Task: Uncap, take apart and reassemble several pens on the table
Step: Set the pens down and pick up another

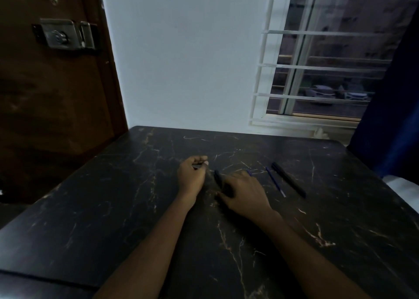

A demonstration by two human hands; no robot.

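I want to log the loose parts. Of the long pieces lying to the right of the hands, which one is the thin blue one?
The thin blue refill, nearer the right hand. The black pen barrel beside it, farther right, is thicker and dark.

The room is dim. A dark marble-patterned table [118, 208] with pale veins fills the lower view, under and around the hands. Beyond them stands a plain pale wall [181, 60]. Far to their left is a brown wooden door [45, 105] with a metal lock [65, 34]. Up and right, a white-barred window [317, 56] adjoins a dark blue curtain [394, 94].
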